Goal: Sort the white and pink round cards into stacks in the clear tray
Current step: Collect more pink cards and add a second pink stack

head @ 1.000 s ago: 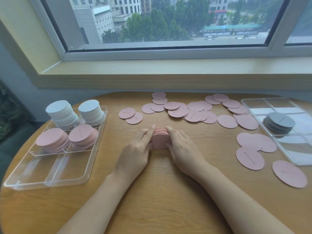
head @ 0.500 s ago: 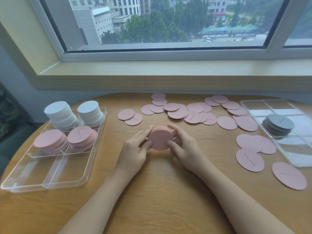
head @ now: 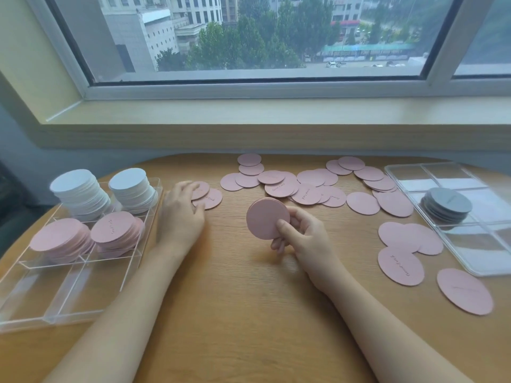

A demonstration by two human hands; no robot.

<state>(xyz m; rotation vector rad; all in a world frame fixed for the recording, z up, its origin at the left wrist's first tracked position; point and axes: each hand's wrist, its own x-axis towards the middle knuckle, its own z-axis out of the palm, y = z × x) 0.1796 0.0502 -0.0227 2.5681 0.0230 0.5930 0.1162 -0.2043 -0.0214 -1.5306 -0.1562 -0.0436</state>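
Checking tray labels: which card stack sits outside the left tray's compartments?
The gray stack. It sits in the right clear tray, alone there; the two white and two pink stacks all stand in the left clear tray.

A round wooden table [head: 243,313] stands below a wide windowsill [head: 276,111] and a window [head: 262,34] that looks out on buildings, trees and parked cars. On the table's right side lies a second clear tray [head: 475,261] with a stack of grey round cards [head: 446,204] in it
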